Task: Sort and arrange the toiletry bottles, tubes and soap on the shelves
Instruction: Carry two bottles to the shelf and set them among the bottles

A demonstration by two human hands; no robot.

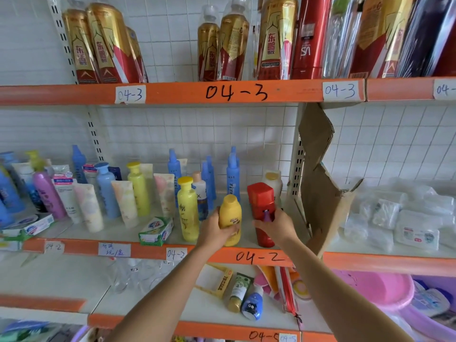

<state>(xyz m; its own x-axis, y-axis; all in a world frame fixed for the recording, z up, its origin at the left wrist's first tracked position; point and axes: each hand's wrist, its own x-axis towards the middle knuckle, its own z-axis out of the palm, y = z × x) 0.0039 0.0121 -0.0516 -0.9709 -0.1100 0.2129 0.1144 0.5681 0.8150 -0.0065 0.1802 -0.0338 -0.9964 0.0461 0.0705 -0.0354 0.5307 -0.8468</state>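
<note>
upper shelf edge [278, 91]: "04-3" handwritten in black marker, and again on two white paper tags
middle shelf edge [217, 255]: "04-2" in marker, and on two paper tags
bottom shelf edge [222, 329]: "04-5" in marker and on a tag
gold and red drink bottles [274, 43]: "东鹏特饮"
red spray can [308, 38]: "vs", seen upside down
other labels: too blurred to read

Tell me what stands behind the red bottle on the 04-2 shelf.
Behind the red bottle, held by the right hand, stands a white bottle with a yellowish cap. Only its top and right side show; the rest is covered, so its label cannot be read.
</note>
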